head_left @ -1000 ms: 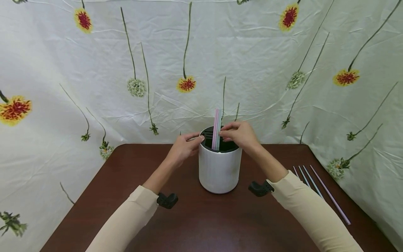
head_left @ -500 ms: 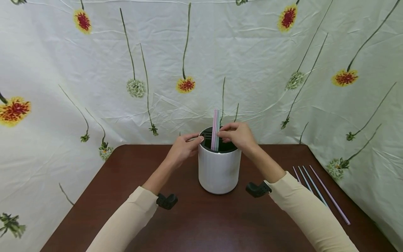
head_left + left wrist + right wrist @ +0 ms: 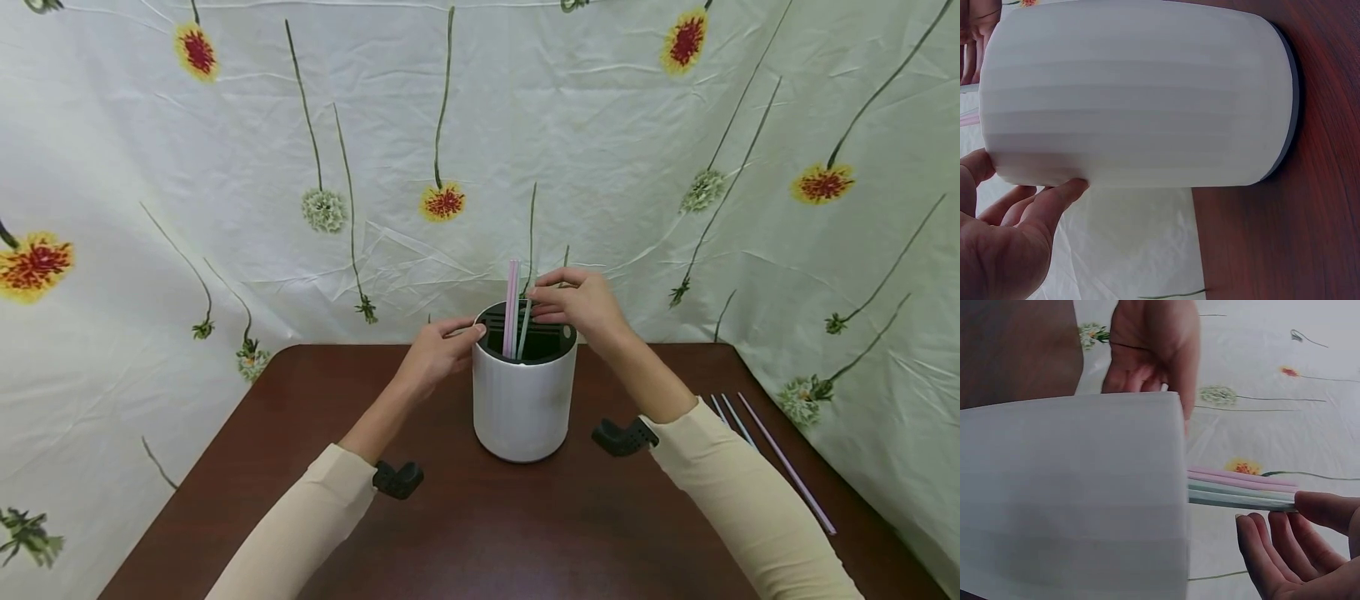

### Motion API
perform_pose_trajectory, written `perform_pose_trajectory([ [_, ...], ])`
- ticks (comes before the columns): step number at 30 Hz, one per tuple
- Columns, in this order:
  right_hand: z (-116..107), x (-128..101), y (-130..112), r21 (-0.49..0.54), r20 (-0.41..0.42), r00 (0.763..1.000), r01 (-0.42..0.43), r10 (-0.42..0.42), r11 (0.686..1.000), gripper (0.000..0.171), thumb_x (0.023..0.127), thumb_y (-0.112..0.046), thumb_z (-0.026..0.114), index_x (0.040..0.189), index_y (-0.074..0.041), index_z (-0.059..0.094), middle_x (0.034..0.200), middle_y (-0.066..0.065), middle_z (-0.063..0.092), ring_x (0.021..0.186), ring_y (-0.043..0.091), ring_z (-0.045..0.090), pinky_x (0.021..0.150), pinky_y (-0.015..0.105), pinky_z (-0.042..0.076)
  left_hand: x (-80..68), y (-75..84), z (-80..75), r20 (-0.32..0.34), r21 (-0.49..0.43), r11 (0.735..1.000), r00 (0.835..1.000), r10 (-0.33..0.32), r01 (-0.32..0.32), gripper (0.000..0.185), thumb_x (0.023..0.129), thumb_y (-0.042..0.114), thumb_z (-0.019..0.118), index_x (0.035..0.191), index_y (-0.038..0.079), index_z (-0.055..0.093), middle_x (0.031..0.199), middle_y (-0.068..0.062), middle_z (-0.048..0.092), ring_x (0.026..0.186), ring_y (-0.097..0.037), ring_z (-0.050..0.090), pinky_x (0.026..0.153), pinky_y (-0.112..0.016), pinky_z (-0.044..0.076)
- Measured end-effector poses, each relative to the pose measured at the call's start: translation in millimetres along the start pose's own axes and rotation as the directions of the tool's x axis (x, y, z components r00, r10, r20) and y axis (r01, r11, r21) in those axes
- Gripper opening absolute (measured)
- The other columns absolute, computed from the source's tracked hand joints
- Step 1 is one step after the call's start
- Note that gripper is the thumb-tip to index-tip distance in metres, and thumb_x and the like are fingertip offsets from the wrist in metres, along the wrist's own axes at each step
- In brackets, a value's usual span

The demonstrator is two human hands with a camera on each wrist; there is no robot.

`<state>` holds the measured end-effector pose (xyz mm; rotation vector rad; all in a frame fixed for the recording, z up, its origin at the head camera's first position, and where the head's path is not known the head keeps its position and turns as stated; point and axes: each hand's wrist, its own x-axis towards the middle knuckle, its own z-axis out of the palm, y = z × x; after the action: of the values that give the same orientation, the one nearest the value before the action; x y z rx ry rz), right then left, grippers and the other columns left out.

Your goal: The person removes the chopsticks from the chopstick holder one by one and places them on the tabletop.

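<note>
Pale green stick (image 3: 524, 327): tilted in the holder's mouth, lower end hidden inside.
Right hand (image 3: 577, 305): thumb and fingertips pinched on that stick near its top.
Pink sticks (image 3: 511, 310): just beside it, nearly upright.
White holder (image 3: 522, 408): upright on the table (image 3: 480, 533); black slotted top.
Left hand (image 3: 444, 350): thumb at rim, fingers against outer wall, gripping.
Loose sticks (image 3: 786, 462): lying near the right sleeve (image 3: 738, 483).
Risks, judged: slender stick may slip from so light a pinch; a sideways knock could topple its neighbours; a sleeve brush could roll the loose ones.

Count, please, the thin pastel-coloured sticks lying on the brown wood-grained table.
3 visible: a lilac stick furthest right, a pale-blue stick left of it, another pale-blue stick further left. The cream right sleeve may hide more.
</note>
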<state>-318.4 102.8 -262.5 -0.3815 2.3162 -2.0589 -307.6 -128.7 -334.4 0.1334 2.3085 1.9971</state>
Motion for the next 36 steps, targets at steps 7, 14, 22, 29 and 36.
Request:
perform_pose_trajectory([
  [7, -9.6, -0.6, -17.2, 0.067, -0.041, 0.998, 0.042, -0.039, 0.997, 0.027, 0.096, -0.008, 0.070, 0.117, 0.007, 0.065, 0.101, 0.013, 0.071, 0.084, 0.022, 0.076, 0.085, 0.036, 0.062, -1.0, 0.5, 1.5, -0.013, 0.006, 1.000, 1.000, -0.003, 0.003, 0.055, 0.099, 0.032, 0.067, 0.148, 0.010, 0.054, 0.148, -0.014, 0.055, 0.132, -0.029, 0.058, 0.108, -0.050, 0.049],
  [14, -24.8, -2.3, -40.9, 0.222, -0.067, 0.992, 0.121, -0.108, 0.968, 0.012, 0.095, -0.001, 0.069, 0.105, 0.005, 0.066, 0.091, 0.008, 0.071, 0.081, 0.019, 0.074, 0.082, 0.033, 0.063, -0.3, 0.2, 1.2, -0.005, 0.007, 1.000, 1.000, 0.003, -0.003, 0.055, 0.100, 0.032, 0.066, 0.149, 0.010, 0.052, 0.149, -0.015, 0.054, 0.133, -0.030, 0.058, 0.108, -0.050, 0.049],
  [22, -54.0, -10.8, -66.0, 0.237, -0.144, 0.980, 0.170, -0.138, 0.957, 0.005, 0.091, -0.002, 0.074, 0.096, 0.000, 0.073, 0.090, 0.007, 0.073, 0.075, 0.021, 0.074, 0.076, 0.034, 0.064, -1.1, 1.3, 1.3, -0.010, 0.005, 1.000, 1.000, -0.013, 0.013, 0.055, 0.099, 0.032, 0.068, 0.148, 0.011, 0.054, 0.149, -0.013, 0.054, 0.132, -0.029, 0.059, 0.110, -0.052, 0.047],
  [29, -80.9, -20.5, -53.0, 0.172, -0.164, 0.983, 0.112, -0.084, 0.979, 0.005, 0.093, -0.004, 0.073, 0.095, -0.001, 0.071, 0.087, 0.003, 0.072, 0.072, 0.018, 0.074, 0.071, 0.034, 0.064, 0.6, 0.4, 0.1, -0.014, 0.021, 1.000, 1.000, -0.019, 0.019, 0.055, 0.099, 0.034, 0.067, 0.148, 0.012, 0.054, 0.149, -0.012, 0.054, 0.131, -0.028, 0.059, 0.108, -0.050, 0.049],
  [36, -106.8, -28.2, -24.4, 0.155, -0.142, 0.990, 0.035, -0.013, 0.987, 0.006, 0.096, -0.003, 0.068, 0.091, -0.006, 0.071, 0.083, -0.002, 0.073, 0.071, 0.014, 0.074, 0.068, 0.030, 0.064, 2.3, -0.1, 0.6, -0.011, 0.016, 1.000, 1.000, -0.019, 0.019, 0.055, 0.099, 0.034, 0.068, 0.147, 0.012, 0.055, 0.149, -0.012, 0.054, 0.132, -0.029, 0.058, 0.109, -0.050, 0.048],
])
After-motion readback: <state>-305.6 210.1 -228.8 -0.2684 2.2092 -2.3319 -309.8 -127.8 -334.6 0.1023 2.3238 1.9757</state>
